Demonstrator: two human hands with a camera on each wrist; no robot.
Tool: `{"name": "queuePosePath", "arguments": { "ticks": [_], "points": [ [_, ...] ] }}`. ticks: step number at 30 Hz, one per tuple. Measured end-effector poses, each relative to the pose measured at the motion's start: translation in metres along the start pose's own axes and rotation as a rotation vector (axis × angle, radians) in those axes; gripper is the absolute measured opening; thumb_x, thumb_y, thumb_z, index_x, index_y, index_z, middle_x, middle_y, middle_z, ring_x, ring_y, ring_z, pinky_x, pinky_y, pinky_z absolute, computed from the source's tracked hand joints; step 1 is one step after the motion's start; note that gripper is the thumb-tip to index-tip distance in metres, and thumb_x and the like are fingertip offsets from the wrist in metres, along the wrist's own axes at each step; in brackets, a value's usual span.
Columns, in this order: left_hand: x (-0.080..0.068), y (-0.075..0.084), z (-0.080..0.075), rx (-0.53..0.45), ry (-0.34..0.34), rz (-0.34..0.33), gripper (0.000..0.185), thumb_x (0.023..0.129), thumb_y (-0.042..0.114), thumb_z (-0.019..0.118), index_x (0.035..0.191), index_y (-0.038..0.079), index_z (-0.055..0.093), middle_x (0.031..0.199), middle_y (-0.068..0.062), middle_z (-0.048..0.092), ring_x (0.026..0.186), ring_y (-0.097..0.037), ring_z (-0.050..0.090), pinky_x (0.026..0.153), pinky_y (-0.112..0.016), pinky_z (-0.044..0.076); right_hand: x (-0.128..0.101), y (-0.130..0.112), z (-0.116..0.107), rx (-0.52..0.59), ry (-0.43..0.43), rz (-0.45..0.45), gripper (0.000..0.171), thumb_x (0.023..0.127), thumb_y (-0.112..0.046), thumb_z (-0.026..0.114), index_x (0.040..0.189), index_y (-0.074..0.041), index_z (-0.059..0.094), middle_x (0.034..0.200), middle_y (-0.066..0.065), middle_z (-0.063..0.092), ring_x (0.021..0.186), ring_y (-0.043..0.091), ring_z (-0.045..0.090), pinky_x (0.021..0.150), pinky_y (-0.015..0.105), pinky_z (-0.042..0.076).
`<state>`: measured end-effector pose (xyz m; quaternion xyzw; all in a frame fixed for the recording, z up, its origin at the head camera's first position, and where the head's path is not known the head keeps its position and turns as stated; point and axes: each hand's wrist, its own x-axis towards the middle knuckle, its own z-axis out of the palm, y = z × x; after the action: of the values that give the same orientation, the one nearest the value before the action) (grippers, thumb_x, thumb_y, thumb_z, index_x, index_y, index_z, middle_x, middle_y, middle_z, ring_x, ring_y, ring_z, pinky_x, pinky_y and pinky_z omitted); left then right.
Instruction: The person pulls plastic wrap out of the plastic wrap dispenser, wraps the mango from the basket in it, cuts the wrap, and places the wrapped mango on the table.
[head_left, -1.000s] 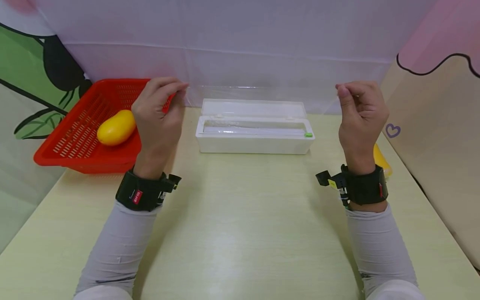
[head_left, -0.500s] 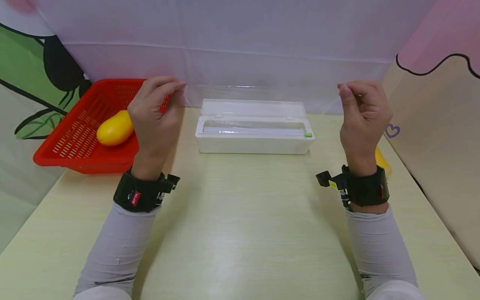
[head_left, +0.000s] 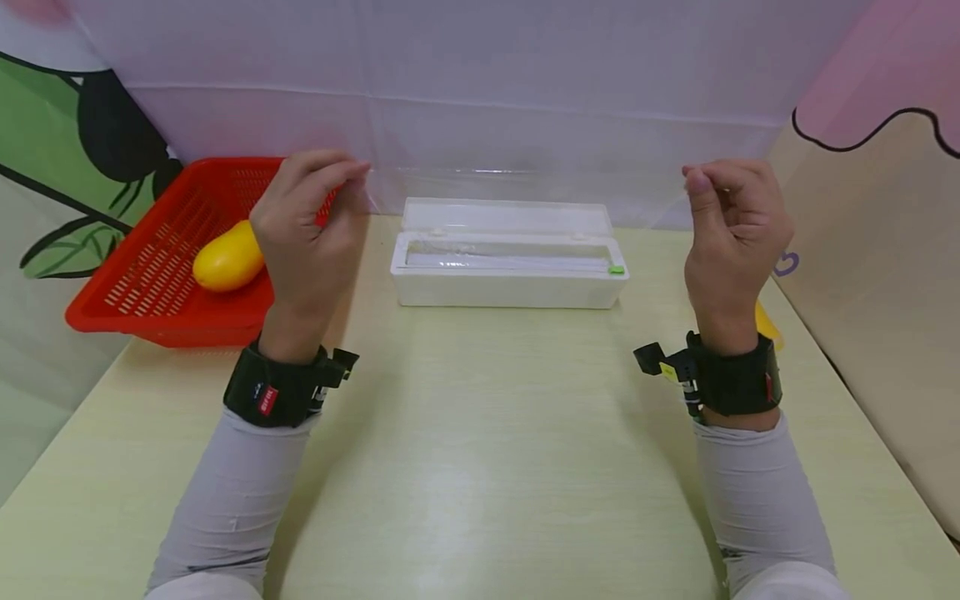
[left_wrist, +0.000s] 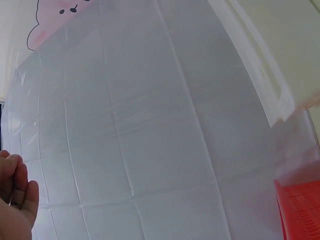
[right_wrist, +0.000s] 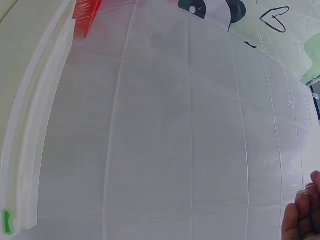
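A sheet of clear cling film [head_left: 480, 172] stretches between both hands, showing mainly as thin glints in front of the backdrop. My left hand [head_left: 311, 221] pinches its left corner between thumb and fingers, raised in front of the red basket. On the other side, my right hand [head_left: 731, 221] pinches the right corner at about the same height. Below and between them a white cling film dispenser box [head_left: 510, 290] sits on the table with its lid up. A roll shows inside, and a green slider [head_left: 617, 269] marks its right end. Film glints also appear near the fingers [right_wrist: 302, 205] in the right wrist view.
A red plastic basket [head_left: 150, 321] stands at the back left with a yellow mango-shaped fruit [head_left: 228, 258] in it. Another yellow thing [head_left: 768, 327] lies partly hidden behind the right wrist. A pale cloth backdrop [head_left: 525, 67] closes off the table's far edge.
The hands have drifted slightly apart, the left one leftward and the right one rightward, both still pinching the film. The box and basket have not moved.
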<state>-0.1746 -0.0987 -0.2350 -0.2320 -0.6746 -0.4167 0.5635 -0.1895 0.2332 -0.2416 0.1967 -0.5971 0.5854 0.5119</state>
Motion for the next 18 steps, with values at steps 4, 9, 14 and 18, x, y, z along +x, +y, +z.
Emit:
{"name": "queuePosePath", "arguments": {
  "ticks": [4,9,14,18],
  "points": [
    [0.001,0.002,0.0,-0.005,0.01,0.004,0.008,0.089,-0.001,0.07,0.092,-0.006,0.076,0.091,-0.02,0.07,0.087,-0.034,0.066,0.086,-0.024,0.053,0.0,-0.004,0.0,0.022,0.01,0.005,0.006,0.088,0.012,0.065,0.088,0.018,0.067,0.086,-0.006,0.063,0.087,0.019,0.062,0.074,0.021,0.05],
    [0.002,0.005,-0.001,-0.005,0.015,0.005,0.008,0.089,-0.001,0.07,0.091,-0.006,0.076,0.091,-0.02,0.07,0.087,-0.035,0.066,0.085,-0.024,0.052,-0.001,-0.008,0.001,0.048,0.032,0.008,0.006,0.088,0.013,0.065,0.086,0.018,0.067,0.085,-0.004,0.063,0.086,0.019,0.061,0.072,0.021,0.049],
    [0.003,0.007,-0.002,-0.015,0.023,0.007,0.008,0.088,-0.002,0.07,0.091,-0.006,0.076,0.091,-0.021,0.07,0.087,-0.035,0.065,0.085,-0.023,0.052,0.0,-0.011,0.003,0.067,0.052,0.004,0.005,0.087,0.014,0.066,0.085,0.018,0.067,0.084,-0.002,0.063,0.085,0.018,0.061,0.072,0.021,0.049],
    [0.004,0.009,-0.002,-0.015,0.029,0.009,0.008,0.088,-0.002,0.07,0.09,-0.007,0.076,0.09,-0.021,0.07,0.086,-0.036,0.065,0.085,-0.024,0.052,-0.001,-0.012,0.003,0.074,0.066,-0.002,0.005,0.087,0.015,0.066,0.083,0.018,0.067,0.083,-0.001,0.062,0.083,0.018,0.061,0.073,0.021,0.049]
  ]
}}
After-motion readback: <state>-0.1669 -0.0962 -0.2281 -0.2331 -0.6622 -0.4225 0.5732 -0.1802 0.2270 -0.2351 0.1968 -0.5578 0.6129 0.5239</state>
